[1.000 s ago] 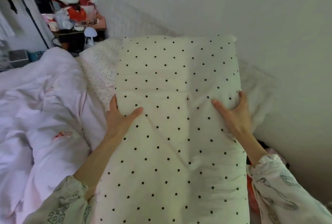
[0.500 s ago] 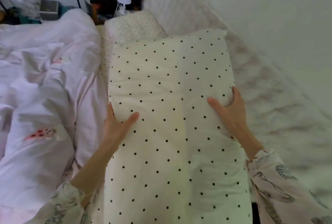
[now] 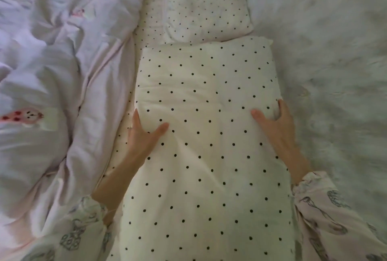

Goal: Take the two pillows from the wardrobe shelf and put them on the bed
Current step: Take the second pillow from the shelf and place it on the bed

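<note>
Lowered onto bed, dotted pillow (image 3: 207, 135) between both hands, left hand (image 3: 144, 137), right hand (image 3: 276, 126), apparently gripping its sides

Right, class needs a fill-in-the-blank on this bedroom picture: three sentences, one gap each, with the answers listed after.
1. The large pillow is held by ______ hands, the left hand and the right hand.
2. The large pillow's cover is cream with black ______.
3. The small dotted pillow lies just ______ the large pillow's far end, beside the crumpled duvet.

Answers: two; dots; beyond
</note>
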A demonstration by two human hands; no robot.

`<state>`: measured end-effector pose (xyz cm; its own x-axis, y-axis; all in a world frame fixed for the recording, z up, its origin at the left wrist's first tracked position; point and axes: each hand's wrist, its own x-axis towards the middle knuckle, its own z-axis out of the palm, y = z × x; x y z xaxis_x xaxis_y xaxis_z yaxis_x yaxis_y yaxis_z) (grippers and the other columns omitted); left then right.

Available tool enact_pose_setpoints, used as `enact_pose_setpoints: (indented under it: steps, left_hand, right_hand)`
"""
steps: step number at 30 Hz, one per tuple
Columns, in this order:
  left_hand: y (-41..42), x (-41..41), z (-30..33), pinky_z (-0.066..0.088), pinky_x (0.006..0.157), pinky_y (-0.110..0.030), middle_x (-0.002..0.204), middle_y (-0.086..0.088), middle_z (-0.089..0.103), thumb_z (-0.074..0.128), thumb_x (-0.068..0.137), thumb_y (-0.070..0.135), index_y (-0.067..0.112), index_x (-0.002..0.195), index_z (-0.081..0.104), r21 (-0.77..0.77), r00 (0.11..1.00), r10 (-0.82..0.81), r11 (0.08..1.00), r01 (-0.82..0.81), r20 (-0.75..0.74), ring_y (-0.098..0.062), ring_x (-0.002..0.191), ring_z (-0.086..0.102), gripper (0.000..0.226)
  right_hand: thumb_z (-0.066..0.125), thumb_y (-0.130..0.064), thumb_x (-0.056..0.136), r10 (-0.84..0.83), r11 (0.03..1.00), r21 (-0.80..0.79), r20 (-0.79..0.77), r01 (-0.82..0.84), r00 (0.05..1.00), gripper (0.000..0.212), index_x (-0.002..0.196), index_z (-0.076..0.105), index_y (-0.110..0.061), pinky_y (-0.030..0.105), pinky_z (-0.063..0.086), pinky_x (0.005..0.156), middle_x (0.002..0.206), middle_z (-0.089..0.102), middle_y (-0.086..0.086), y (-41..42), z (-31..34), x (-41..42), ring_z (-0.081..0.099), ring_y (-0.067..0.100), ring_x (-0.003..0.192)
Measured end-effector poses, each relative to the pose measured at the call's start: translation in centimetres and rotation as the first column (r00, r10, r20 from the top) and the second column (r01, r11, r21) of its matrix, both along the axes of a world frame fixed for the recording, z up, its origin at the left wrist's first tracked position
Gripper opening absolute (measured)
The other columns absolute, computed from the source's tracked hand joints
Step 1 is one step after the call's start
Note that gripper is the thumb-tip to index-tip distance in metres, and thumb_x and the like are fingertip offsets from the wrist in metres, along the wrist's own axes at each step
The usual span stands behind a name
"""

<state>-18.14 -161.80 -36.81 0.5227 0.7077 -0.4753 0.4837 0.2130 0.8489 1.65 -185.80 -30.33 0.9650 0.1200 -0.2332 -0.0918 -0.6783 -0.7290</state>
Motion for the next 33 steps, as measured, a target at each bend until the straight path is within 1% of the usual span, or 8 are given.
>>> enact_pose_setpoints:
  steps: [6, 10, 15, 18, 23, 26, 28, 33]
  left_hand:
    - [-0.1, 6.0, -7.1, 0.046, 0.099, -0.050, 0.135, -0.008, 0.049, 0.070, 0.069, 0.058, 0.036, 0.145, 0.012, 0.055, 0.974, -0.137, 0.987, 0.149, -0.183, -0.029, 0.123, 0.048, 0.098]
    - [-0.1, 7.3, -12.7, 0.028, 0.112, -0.052, 0.150, -0.021, 0.023, 0.066, 0.076, 0.055, 0.034, 0.148, -0.008, 0.002, 0.839, -0.381, 0.910, 0.414, -0.390, -0.039, 0.136, 0.028, 0.106]
    - [0.4, 6.6, -15.2, 0.030, 0.110, -0.052, 0.151, -0.013, 0.026, 0.068, 0.078, 0.047, 0.037, 0.146, -0.012, 0.025, 0.853, -0.391, 0.905, 0.425, -0.345, -0.034, 0.137, 0.027, 0.106]
    - [0.9, 6.7, -16.3, 0.042, 0.098, -0.041, 0.150, -0.013, 0.026, 0.068, 0.081, 0.039, 0.042, 0.144, -0.013, -0.055, 0.864, -0.387, 0.919, 0.391, -0.323, -0.033, 0.133, 0.034, 0.103]
    - [1.0, 7.2, -17.0, 0.038, 0.106, -0.050, 0.150, -0.003, 0.022, 0.073, 0.079, 0.023, 0.053, 0.141, -0.008, -0.216, 0.929, -0.281, 0.949, 0.231, -0.239, -0.028, 0.132, 0.037, 0.106]
    - [2.0, 7.1, -15.8, 0.058, 0.074, -0.037, 0.130, 0.012, 0.049, 0.079, 0.068, 0.012, 0.047, 0.143, 0.010, -0.393, 0.995, -0.088, 0.917, 0.066, -0.036, -0.016, 0.100, 0.067, 0.108]
    - [1.7, 7.6, -14.7, 0.059, 0.065, -0.034, 0.127, 0.004, 0.058, 0.082, 0.063, 0.018, 0.044, 0.136, 0.027, -0.358, 0.995, -0.091, 0.929, 0.096, 0.030, -0.017, 0.097, 0.069, 0.095]
    - [-0.4, 9.1, -12.0, 0.050, 0.092, -0.054, 0.135, -0.006, 0.044, 0.084, 0.048, 0.041, 0.048, 0.133, 0.030, -0.095, 0.996, -0.085, 0.992, 0.087, 0.029, -0.030, 0.119, 0.051, 0.101]
  right_hand:
    - [0.068, -0.044, 0.077, 0.147, 0.988, 0.051, -0.060, -0.144, 0.987, 0.079, 0.143, 0.027, -0.026, 0.039, 0.040, 0.103, 0.145, 0.039, -0.003, 0.4, -6.0, 8.0, 0.042, 0.015, 0.128]
    - [0.061, -0.041, 0.083, 0.212, 0.975, -0.053, -0.056, -0.215, 0.976, 0.070, 0.143, 0.029, -0.023, 0.036, 0.035, 0.103, 0.145, 0.040, 0.002, -0.1, -11.8, 9.3, 0.041, 0.022, 0.130]
    - [0.061, -0.051, 0.077, 0.175, 0.967, -0.154, -0.165, -0.200, 0.971, 0.083, 0.144, 0.026, -0.015, 0.039, 0.032, 0.105, 0.148, 0.035, 0.007, -1.6, -16.2, 9.4, 0.037, 0.025, 0.132]
    - [0.062, -0.063, 0.071, 0.157, 0.977, -0.098, -0.258, -0.187, 0.953, 0.097, 0.146, 0.022, -0.016, 0.040, 0.029, 0.111, 0.151, 0.032, 0.003, -1.8, -17.1, 10.4, 0.033, 0.023, 0.136]
    - [0.069, -0.069, 0.058, 0.049, 0.999, 0.021, -0.368, -0.045, 0.929, 0.104, 0.139, 0.034, -0.014, 0.035, 0.039, 0.098, 0.140, 0.046, 0.004, -0.8, -17.4, 12.5, 0.047, 0.024, 0.123]
    - [0.073, -0.064, 0.057, 0.017, 0.998, 0.058, -0.406, 0.007, 0.914, 0.094, 0.130, 0.048, -0.012, 0.032, 0.043, 0.088, 0.126, 0.058, 0.005, -0.4, -16.6, 12.8, 0.056, 0.024, 0.109]
    - [0.076, -0.058, 0.059, 0.054, 0.996, 0.090, -0.345, -0.025, 0.937, 0.082, 0.124, 0.052, -0.014, 0.030, 0.043, 0.085, 0.118, 0.060, 0.000, -0.3, -15.9, 12.5, 0.058, 0.019, 0.100]
    - [0.078, -0.056, 0.058, 0.169, 0.985, 0.075, -0.224, -0.156, 0.960, 0.080, 0.121, 0.047, -0.017, 0.031, 0.044, 0.079, 0.112, 0.056, -0.005, -0.3, -12.7, 12.6, 0.056, 0.016, 0.098]
